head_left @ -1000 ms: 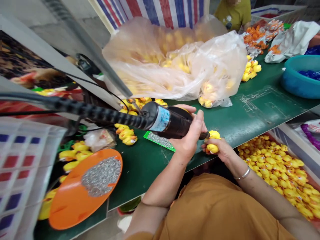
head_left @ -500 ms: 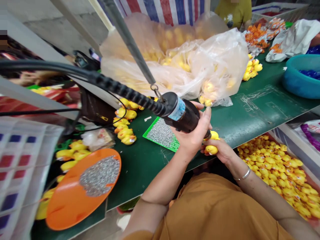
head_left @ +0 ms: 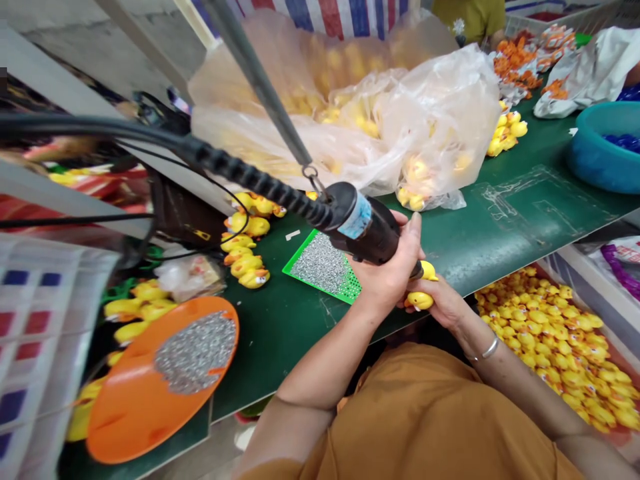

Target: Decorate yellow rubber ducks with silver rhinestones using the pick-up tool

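My left hand (head_left: 387,277) wraps round a black electric screwdriver (head_left: 370,227), which hangs from a metal rod by a ring and trails a thick corrugated cable. Its tip points down at yellow toy ducks (head_left: 420,301) held in my right hand (head_left: 443,303). At least two yellow pieces show between the right fingers. The exact contact at the tip is hidden by my hands. Just left of my left hand, a green perforated tray (head_left: 345,288) holds small silver screws (head_left: 320,263).
An orange dish (head_left: 125,400) with more screws lies front left. Yellow ducks (head_left: 247,263) line the green table (head_left: 265,347). Plastic bags (head_left: 445,113) of ducks stand behind. To the right are a blue basin (head_left: 595,160) and a crate of ducks (head_left: 550,340). Another person (head_left: 467,23) is at the back.
The view has shifted slightly. Both hands keep the same grip on the screwdriver and the toy ducks, with the ducks a touch lower and to the left.
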Motion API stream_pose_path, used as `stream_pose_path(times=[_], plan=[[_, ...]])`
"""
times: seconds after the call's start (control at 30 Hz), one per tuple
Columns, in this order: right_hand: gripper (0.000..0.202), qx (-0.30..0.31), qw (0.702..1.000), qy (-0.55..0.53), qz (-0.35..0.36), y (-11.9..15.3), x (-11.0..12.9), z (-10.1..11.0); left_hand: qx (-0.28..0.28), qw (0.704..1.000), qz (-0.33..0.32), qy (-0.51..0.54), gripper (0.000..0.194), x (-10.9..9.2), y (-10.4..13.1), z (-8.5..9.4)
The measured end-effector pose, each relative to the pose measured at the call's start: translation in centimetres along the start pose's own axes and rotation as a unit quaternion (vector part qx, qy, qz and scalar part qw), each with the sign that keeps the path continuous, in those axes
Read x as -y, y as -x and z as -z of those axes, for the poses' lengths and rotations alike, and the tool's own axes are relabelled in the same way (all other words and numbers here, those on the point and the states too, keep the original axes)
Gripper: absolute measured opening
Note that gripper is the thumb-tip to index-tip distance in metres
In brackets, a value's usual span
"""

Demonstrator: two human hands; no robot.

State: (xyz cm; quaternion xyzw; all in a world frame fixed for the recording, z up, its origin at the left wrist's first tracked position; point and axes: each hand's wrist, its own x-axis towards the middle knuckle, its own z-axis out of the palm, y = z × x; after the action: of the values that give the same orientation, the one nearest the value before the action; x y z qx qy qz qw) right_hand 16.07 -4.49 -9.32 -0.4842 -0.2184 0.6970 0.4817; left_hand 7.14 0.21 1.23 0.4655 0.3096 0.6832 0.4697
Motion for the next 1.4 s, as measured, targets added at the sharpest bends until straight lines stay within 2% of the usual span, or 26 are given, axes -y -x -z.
stream_pose_path(times=[0.27, 0.4, 0.5, 0.63, 0.73, 0.87, 1.07, 1.23, 1.4], plan=[[0.026, -0.002, 1.0, 0.026, 0.002, 0.2, 0.6, 0.1, 0.024, 1.0, 0.002, -0.004, 0.039, 0.4, 0.2, 0.8], [0.024, 0.001, 1.0, 0.013, -0.011, -0.2, 0.1, -0.1, 0.018, 1.0, 0.001, 0.016, 0.03, 0.8, 0.4, 0.5], [0.023, -0.041, 0.999, -0.002, -0.006, -0.9, -0.2, 0.0, 0.0, 0.999, -0.009, 0.037, 0.022, 0.4, 0.2, 0.5], [0.023, -0.131, 0.991, -0.009, -0.02, -1.7, -0.2, 0.8, -0.024, 0.999, -0.044, 0.022, 0.018, -0.9, -0.7, 2.5], [0.027, -0.129, 0.991, -0.023, -0.03, -1.8, -0.1, 1.5, -0.006, 0.998, -0.039, -0.058, 0.018, -0.8, -1.2, 5.0], [0.029, -0.115, 0.992, -0.027, -0.04, -1.8, 0.1, 1.9, -0.024, 0.991, -0.005, -0.129, 0.022, 0.8, -0.9, 7.4], [0.032, -0.129, 0.99, -0.025, -0.043, -1.7, 0.3, 1.4, -0.039, 0.99, -0.013, -0.133, 0.022, 1.7, -0.2, 7.9], [0.019, -0.141, 0.988, -0.021, -0.055, -1.6, 0.4, 1.2, -0.056, 0.99, -0.019, -0.128, 0.025, 1.8, -0.2, 8.1], [0.015, -0.144, 0.987, -0.023, -0.061, -1.6, 0.5, 1.1, -0.056, 0.99, -0.029, -0.126, 0.021, 2.0, 0.0, 8.3]])
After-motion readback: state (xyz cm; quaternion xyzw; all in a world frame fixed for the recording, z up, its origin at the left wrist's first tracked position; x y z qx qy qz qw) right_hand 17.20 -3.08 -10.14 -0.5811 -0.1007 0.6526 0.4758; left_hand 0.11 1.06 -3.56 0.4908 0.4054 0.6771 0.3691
